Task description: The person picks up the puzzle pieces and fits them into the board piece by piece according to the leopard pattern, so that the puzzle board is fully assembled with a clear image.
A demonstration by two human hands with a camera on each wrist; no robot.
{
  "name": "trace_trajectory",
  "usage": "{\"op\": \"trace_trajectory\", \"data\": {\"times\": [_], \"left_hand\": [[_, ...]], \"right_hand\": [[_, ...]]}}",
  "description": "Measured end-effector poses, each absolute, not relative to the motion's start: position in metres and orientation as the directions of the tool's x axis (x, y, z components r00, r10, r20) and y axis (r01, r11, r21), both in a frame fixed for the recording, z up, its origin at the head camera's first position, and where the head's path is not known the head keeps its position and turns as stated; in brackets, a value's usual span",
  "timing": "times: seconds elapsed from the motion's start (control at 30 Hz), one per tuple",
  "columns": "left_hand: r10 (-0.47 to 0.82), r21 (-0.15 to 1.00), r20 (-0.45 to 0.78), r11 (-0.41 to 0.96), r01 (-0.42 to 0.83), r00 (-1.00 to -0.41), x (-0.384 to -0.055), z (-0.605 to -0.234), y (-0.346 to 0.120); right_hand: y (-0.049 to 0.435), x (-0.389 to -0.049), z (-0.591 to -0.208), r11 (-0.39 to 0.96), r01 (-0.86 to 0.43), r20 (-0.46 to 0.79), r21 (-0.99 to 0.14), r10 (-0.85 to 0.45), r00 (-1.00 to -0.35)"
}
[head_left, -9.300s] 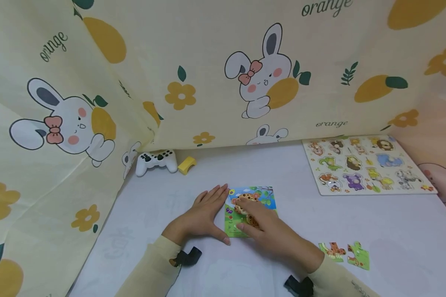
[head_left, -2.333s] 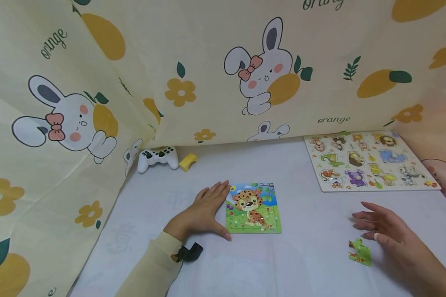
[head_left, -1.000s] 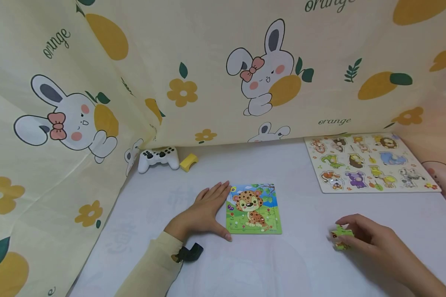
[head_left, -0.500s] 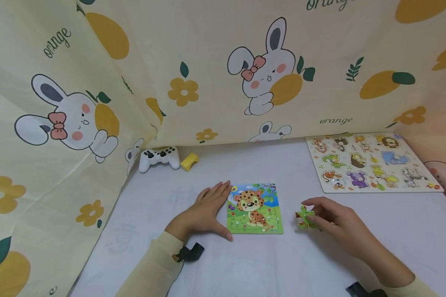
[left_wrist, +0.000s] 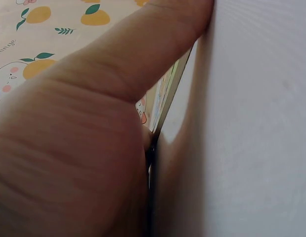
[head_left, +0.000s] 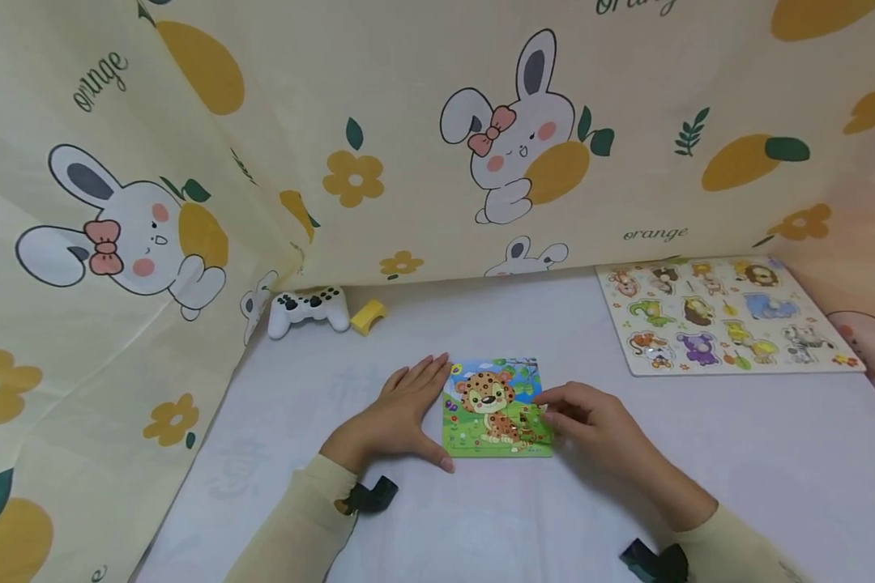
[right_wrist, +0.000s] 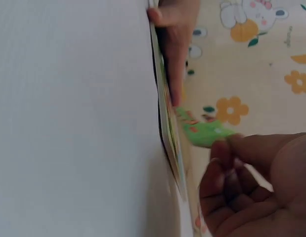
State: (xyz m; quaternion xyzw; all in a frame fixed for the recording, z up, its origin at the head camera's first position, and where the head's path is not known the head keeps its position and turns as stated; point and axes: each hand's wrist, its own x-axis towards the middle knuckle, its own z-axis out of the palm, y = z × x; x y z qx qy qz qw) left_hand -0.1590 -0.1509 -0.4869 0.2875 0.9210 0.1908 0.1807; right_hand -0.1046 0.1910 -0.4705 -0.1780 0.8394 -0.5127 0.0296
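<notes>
A square leopard jigsaw puzzle [head_left: 481, 441] lies in the middle of the white table. My left hand [head_left: 401, 417] rests flat along its left edge, fingers straight and thumb spread at the lower corner. Between thumb and fingertips, my right hand [head_left: 598, 421] pinches a green puzzle piece [right_wrist: 204, 134], held over the puzzle's lower right part. In the right wrist view the piece is tilted just above the board, with the other fingers curled below the pinch. The left wrist view shows mostly the left thumb [left_wrist: 118, 59] and palm close to the tabletop.
A white game controller [head_left: 309, 312] and a yellow arched block [head_left: 368, 317] sit at the back left. At the back right lies an animal peg board [head_left: 671, 368]. A patterned cloth [head_left: 408, 121] hangs behind and at the sides.
My right hand picked up the last loose piece from the right side of the table and carried it left, over the puzzle. The left hand has stayed at the puzzle's edge.
</notes>
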Motion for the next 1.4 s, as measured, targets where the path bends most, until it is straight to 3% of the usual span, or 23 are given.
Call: {"op": "trace_trajectory", "data": {"times": [0.33,0.7,1.4], "left_hand": [[0.603,0.464,-0.207,0.754,0.465,-0.770,-0.159,-0.487,-0.153],[0.605,0.444,-0.209,0.759,0.476,-0.769,-0.159,-0.490,-0.153],[0.592,0.456,-0.239,0.768,0.449,-0.770,-0.156,-0.488,-0.153]], "right_hand": [[0.174,-0.104,-0.478,0.515,-0.243,0.083,-0.822,-0.314,-0.946],[0.169,-0.098,-0.481,0.646,-0.332,0.084,-0.687,-0.384,-0.920],[0.171,-0.093,-0.479,0.684,-0.350,0.039,-0.640,-0.426,-0.904]]}}
